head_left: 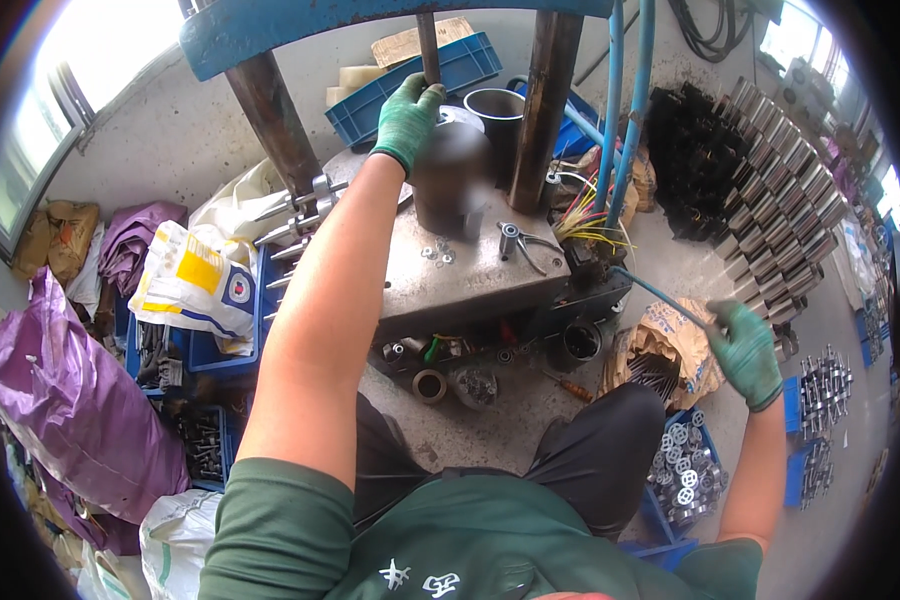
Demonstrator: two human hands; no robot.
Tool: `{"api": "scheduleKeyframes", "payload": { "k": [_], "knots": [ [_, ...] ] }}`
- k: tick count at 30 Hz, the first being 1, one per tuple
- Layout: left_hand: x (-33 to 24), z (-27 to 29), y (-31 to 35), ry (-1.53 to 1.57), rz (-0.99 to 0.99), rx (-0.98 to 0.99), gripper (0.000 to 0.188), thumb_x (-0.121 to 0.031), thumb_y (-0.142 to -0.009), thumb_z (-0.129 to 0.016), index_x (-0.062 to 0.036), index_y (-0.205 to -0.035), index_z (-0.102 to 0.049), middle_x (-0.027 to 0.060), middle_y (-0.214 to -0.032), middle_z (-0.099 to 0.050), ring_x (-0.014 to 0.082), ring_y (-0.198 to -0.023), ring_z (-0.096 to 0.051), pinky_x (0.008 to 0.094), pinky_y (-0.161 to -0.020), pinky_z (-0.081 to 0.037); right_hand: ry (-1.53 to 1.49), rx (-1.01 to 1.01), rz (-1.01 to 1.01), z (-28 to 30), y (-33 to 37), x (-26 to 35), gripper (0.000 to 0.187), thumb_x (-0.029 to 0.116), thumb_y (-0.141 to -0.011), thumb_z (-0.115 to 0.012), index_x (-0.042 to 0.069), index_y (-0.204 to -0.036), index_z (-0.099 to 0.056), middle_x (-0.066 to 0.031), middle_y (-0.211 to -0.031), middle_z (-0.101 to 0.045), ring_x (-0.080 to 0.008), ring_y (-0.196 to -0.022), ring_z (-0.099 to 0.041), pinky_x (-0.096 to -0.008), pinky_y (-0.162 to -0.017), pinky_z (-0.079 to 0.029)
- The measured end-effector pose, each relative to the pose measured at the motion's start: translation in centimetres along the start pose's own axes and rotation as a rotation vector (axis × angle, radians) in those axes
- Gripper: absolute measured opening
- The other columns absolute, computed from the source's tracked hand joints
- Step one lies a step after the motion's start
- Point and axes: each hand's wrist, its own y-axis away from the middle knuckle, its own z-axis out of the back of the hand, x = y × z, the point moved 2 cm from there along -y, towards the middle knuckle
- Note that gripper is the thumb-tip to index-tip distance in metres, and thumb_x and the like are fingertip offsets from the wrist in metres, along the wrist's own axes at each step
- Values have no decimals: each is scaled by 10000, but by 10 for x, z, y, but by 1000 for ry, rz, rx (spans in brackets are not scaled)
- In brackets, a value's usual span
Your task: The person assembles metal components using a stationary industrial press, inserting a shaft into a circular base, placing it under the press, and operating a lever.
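Observation:
My left hand [408, 122], in a green glove, is raised over the press table [410, 290]. Its fingers are closed around the lower end of an upright metal rod [429, 48] hanging under the blue crossbeam. Just below that hand stands a dark metal cylinder [445, 195], its upper part blurred. Out to the right, my right hand [748, 355], also gloved, grips the end of a long blue lever [665, 296] that slants up toward the press. Small metal pieces [438, 252] and a short sleeve [510, 235] lie on the table in front of the cylinder.
Steel columns [545, 110] flank the work area. Metal shafts [295, 225] fill a bin at left, beside a purple sack [80, 390]. Stacked metal cylinders [785, 190] stand at right. Near my right knee are a paper bag [695, 335] and a blue bin [655, 515] of round parts.

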Motion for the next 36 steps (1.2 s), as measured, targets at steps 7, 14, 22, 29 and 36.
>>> {"api": "scheduleKeyframes", "payload": {
  "k": [7, 14, 22, 29, 36],
  "knots": [
    [-7, -2, 3, 108, 77, 57, 338, -248, -1041, -649, -20, -1289, -678, 65, -1000, -747, 137, -863, -668, 308, -827, -550, 75, -591, 152, 37, -138, -13, 310, 269, -1021, -691, 33, -1218, -731, -175, -1176, -768, -309, -1058, -757, -385, -939, -593],
    [-13, -1, 4, 141, 84, 88, 295, -198, -1051, -655, -19, -1285, -672, 40, -992, -714, 105, -819, -608, 275, -770, -524, 206, -536, 26, 50, -197, -20, 398, 428, -1039, -646, 69, -1166, -762, -173, -1089, -775, -360, -1012, -744, -430, -896, -574],
    [-42, -3, 57, 218, -149, 16, 292, -117, -1031, -676, -16, -1304, -654, 23, -995, -679, 105, -830, -601, 286, -770, -526, 175, -411, -111, 48, -192, -9, 448, 493, -1047, -624, 67, -1076, -762, -168, -942, -749, -325, -874, -713, -427, -835, -545],
    [-58, -35, 214, 275, -282, 24, 436, -351, -1114, -519, -4, -1373, -572, 46, -1017, -654, 133, -927, -631, 295, -818, -532, 157, -401, -117, 48, -183, -31, 414, 463, -1041, -634, 83, -1135, -766, -150, -953, -765, -303, -870, -722, -423, -847, -564],
    [20, -78, 339, 760, 939, -33, 467, -525, -1095, -554, -81, -1009, -673, -7, -692, -569, 148, -577, -570, 335, -534, -541, 87, -324, -160, 46, -149, -14, 380, 398, -1026, -666, 57, -1164, -763, -165, -1026, -777, -308, -932, -735, -410, -883, -558]
  ]
}}
